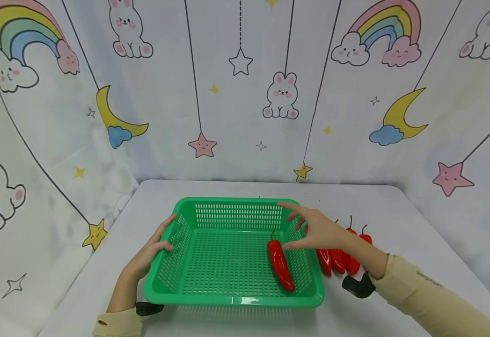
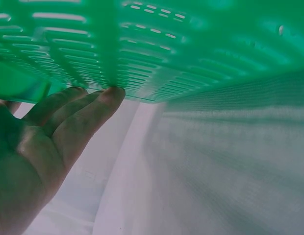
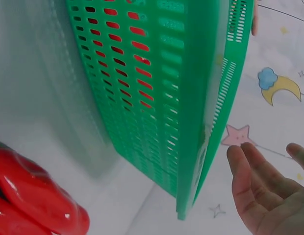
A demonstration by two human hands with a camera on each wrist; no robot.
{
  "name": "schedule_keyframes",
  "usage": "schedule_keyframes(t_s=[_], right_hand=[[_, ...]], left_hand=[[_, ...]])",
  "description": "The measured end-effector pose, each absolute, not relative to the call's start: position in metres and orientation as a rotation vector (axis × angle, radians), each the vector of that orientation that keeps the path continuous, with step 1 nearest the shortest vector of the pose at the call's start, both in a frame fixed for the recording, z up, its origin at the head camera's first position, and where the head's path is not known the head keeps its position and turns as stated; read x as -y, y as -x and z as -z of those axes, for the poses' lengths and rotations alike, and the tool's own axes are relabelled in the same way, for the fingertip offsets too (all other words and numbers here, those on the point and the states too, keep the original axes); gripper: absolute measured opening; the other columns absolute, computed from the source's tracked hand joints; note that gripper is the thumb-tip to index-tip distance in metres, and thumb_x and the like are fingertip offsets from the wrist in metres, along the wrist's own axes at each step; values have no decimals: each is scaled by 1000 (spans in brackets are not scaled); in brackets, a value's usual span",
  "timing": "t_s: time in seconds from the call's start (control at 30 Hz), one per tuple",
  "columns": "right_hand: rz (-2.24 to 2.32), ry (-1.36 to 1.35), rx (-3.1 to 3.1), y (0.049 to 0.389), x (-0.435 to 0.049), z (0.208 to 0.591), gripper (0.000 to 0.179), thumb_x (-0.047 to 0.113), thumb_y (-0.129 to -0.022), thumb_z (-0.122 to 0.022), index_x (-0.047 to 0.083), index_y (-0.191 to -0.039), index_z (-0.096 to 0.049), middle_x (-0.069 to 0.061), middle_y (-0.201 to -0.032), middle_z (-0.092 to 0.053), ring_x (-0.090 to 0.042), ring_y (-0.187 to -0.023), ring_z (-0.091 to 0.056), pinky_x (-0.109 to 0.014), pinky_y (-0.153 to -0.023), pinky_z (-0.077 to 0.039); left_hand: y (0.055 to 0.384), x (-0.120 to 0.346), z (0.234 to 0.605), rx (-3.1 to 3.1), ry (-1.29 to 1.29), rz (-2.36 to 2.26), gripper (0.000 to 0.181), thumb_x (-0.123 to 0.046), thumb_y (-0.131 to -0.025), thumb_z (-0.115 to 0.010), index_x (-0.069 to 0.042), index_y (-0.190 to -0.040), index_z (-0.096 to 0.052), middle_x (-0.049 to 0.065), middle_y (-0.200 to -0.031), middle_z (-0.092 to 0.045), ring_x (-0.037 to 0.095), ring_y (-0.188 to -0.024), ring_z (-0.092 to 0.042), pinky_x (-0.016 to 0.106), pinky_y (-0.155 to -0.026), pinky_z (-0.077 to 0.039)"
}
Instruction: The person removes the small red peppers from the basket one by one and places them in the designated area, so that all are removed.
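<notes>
A green perforated plastic basket (image 1: 236,299) sits in front of me on the white table. My left hand (image 1: 147,255) holds its left rim, thumb over the inner side and fingers along the outer wall; the left wrist view shows those fingers (image 2: 88,115) against the slotted side. Inside the basket, toward the right, lies one red chili pepper (image 1: 280,266) with a dark stem. Over the right rim hovers my right hand (image 1: 318,229), fingers spread and nothing between them, thumb tip near that pepper in the head view. In the right wrist view, the right hand (image 3: 269,196) appears beside the rim.
Several more red peppers (image 1: 339,260) lie side by side on the table, right of the basket and partly behind my right forearm. The white table (image 1: 114,276) meets a cloth backdrop (image 1: 245,107) printed with rabbits, stars and rainbows.
</notes>
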State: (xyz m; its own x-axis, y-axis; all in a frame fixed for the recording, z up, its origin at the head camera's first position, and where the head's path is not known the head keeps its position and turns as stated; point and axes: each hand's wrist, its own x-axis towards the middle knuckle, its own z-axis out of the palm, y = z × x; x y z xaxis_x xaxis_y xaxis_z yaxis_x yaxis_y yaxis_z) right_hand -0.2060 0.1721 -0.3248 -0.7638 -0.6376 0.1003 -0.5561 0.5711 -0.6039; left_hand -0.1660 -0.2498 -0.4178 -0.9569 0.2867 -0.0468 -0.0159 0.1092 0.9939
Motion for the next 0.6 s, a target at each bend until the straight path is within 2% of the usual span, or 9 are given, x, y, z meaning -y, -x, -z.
schedule_keyframes(t_s=[0.23,0.6], right_hand=[[914,995,-2653,207,-164,330,93,46,-67,-76,23,-143,-27,-7,-112,-55,-17,-85,-56,-29,-64,-49],[859,963,-2626,210,-154,335,96,47,-66,-76,21,-144,-26,-8,-112,-55,-18,-87,-57,-30,-67,-49]], left_hand=[[166,249,417,-2161,-295,-1933,80,-3,-80,-43,-25,-148,-7,18,-149,1,45,-124,-21,40,-78,-43],[167,250,419,-2155,-265,-1943,81,-3,-79,-43,-27,-148,-9,16,-149,0,45,-124,-23,41,-77,-44]])
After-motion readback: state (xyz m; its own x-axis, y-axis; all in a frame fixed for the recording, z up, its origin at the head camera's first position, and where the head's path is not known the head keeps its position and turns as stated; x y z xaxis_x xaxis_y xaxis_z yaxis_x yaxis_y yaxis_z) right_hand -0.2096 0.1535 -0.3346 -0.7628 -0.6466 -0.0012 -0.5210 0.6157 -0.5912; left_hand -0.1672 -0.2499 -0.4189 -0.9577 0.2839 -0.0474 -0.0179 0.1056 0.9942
